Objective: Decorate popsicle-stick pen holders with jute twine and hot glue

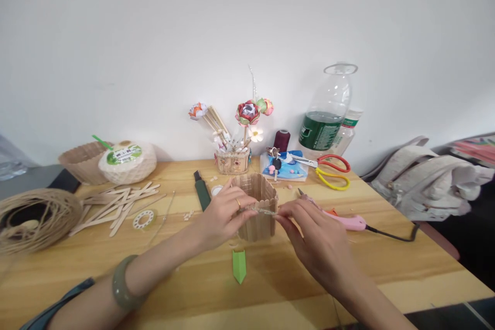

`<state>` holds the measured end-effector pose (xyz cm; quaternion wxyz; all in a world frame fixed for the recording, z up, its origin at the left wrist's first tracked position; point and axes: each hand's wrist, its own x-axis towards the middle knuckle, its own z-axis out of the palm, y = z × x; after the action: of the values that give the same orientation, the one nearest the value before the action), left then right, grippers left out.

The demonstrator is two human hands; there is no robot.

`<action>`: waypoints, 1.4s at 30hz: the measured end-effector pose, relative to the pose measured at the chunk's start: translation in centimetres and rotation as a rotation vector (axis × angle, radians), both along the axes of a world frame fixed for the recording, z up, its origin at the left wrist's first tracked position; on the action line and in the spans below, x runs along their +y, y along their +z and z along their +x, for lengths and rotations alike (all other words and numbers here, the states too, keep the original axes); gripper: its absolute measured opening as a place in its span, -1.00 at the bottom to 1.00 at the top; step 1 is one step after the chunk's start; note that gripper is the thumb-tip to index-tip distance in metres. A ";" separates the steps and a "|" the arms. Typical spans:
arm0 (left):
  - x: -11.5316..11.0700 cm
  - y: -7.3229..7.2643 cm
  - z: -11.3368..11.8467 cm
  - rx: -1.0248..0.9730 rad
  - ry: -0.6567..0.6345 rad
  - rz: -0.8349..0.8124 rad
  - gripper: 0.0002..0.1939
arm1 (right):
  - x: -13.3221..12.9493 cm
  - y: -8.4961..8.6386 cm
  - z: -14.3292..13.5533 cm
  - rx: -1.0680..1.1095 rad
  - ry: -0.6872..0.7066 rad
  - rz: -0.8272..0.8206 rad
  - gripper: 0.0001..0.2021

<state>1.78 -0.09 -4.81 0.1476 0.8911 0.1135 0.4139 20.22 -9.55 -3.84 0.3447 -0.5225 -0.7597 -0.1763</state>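
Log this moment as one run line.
left hand: pinching sparkly trim; right hand: pinching same trim; craft-stick cup: upright, behind trim; pink glue gun: on table

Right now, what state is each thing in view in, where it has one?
Beaded strip, pulled taut between both hands
Left hand, pinching the strip's end
Right hand, pinching the other end
Wooden-stick pot, upright
Flower holder, upright, filled
Loose sticks, scattered
Twine, coiled
Coconut, green straw inserted
Scissors, handles spread
Thread spool, upright
Pink corded tool, lying down; power unclear
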 end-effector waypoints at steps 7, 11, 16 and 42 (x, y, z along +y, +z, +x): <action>-0.3 0.1 0.0 -0.001 0.012 -0.060 -0.81 | -0.1 -0.2 0.2 0.019 0.013 -0.033 -0.83; -0.5 0.2 0.0 0.008 0.014 -0.110 -0.81 | 0.1 -0.2 0.5 0.078 0.032 -0.080 -0.85; -0.7 0.4 0.0 0.009 0.014 -0.158 -0.79 | 0.4 -0.4 0.7 0.165 0.031 -0.130 -0.86; -0.4 1.2 -1.2 0.096 -0.112 -0.591 -0.78 | 1.2 0.4 0.5 0.564 0.100 -0.308 -0.87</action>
<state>0.53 -0.49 -3.57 0.4175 0.8329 0.1867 0.3115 20.73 -8.35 -3.39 0.4666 -0.5588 -0.6767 0.1098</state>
